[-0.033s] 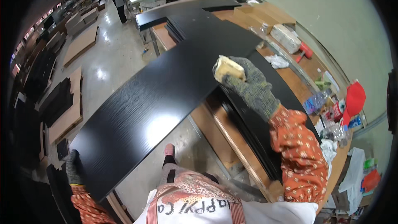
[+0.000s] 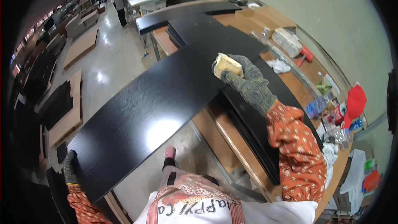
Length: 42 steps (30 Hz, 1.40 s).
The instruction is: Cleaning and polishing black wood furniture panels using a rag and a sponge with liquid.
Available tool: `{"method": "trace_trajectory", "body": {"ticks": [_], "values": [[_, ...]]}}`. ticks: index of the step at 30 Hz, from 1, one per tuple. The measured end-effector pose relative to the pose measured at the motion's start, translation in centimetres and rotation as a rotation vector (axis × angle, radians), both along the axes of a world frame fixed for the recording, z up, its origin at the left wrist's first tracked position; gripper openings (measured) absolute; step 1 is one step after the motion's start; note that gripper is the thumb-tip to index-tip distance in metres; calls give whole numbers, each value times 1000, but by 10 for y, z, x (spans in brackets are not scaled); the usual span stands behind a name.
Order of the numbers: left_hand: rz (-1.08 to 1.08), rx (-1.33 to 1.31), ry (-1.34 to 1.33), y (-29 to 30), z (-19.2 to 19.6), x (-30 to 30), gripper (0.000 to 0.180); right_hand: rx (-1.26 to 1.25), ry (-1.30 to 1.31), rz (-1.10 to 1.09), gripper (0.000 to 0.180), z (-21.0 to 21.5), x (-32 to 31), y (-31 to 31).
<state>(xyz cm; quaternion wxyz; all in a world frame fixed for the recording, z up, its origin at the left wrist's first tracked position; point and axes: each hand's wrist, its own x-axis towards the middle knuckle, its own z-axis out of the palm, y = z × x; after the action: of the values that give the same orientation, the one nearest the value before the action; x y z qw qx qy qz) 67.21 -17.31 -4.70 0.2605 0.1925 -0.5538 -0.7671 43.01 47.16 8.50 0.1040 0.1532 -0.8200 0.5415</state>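
A long black wood-grain panel (image 2: 128, 103) reaches from my left side toward the far right, its right part lying over other black boards. My left hand (image 2: 70, 166), in a grey knit glove, grips the panel's near left corner; its fingers are partly hidden. In my right hand (image 2: 248, 79), gloved alike, is a pale yellow block (image 2: 227, 66) with worn, dirty edges, like a sponge or sanding block. That hand rests at the panel's right part, thumb along the block's near side. A stack of black boards (image 2: 253, 126) lies under my right forearm on the wooden bench (image 2: 226, 130).
Along the wall side are a wrapped white block (image 2: 287, 42), a red tool (image 2: 305, 54), a crumpled white cloth (image 2: 278, 65), plastic bottles (image 2: 318, 105) and a red cap (image 2: 355, 101). A person (image 2: 118, 0) stands at a far table. Stacked boards (image 2: 62, 103) lie on the left floor.
My right hand with the block has shifted very slightly toward me. The panel and my left hand have moved only a little.
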Motion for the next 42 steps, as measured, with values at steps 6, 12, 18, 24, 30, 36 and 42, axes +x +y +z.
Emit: {"method": "trace_trajectory", "body": {"ticks": [6,12,18,24,30,36,42], "values": [[-268,-790,-389,-166,-20,-233,36,56,53,-468,51,-21,-168,-26],[-330,-1755,-112,-272,-37,-509,46,-310,124,-814,49,-68,-151,-8],[-679,-1161,-417,32,58,-695,74,-207,206,-1221,52,-86,-44,30],[-992,-1109,-89,192,63,-730,68,45,130,-1513,49,-101,99,108],[-1238,-807,-455,232,84,-682,51,-202,179,-1394,50,-111,153,150],[-1368,-511,-308,260,48,-733,36,-88,97,-1506,57,-108,138,118],[-1591,-521,133,250,4,-781,30,38,119,-1235,56,-94,3,-54]]}}
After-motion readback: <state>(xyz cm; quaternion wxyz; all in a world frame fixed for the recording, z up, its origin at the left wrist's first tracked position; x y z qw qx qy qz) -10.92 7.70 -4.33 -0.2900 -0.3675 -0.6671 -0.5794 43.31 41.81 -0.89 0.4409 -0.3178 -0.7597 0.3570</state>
